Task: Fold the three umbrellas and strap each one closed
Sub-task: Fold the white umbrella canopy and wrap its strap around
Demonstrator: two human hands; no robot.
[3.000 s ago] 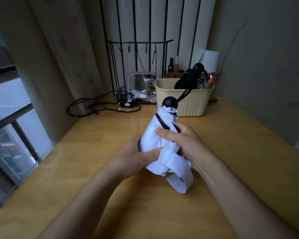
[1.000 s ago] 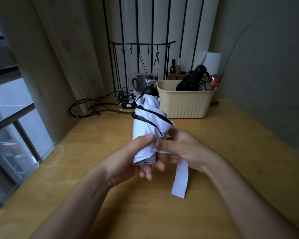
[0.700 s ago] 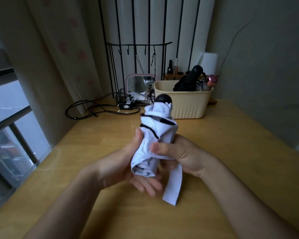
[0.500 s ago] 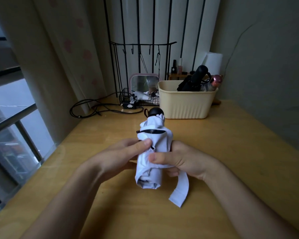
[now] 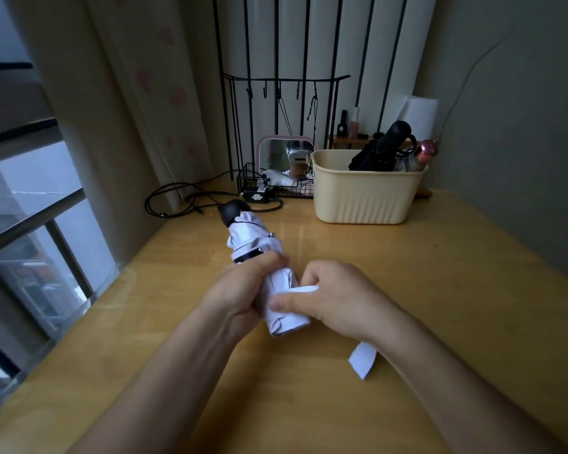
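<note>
Gripping white umbrella (image 5: 253, 239) mid-roll in left hand (image 5: 238, 298), fingers (image 5: 269, 261) curled round it; pinching its strap (image 5: 361, 359) in right hand (image 5: 340, 298), over counter (image 5: 456, 290).

single head-worn wide-angle cam, faces forward and down along the table (image 5: 456, 290). left hand (image 5: 233, 299), right hand (image 5: 341, 299) and white umbrella (image 5: 253, 244) sit close, mid-frame; forearms enter from bottom edge. beige basket (image 5: 364, 198) at far end, window (image 5: 30, 240) at left edge.

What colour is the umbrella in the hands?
The umbrella is white with thin black lines, clearest in the head view.
</note>
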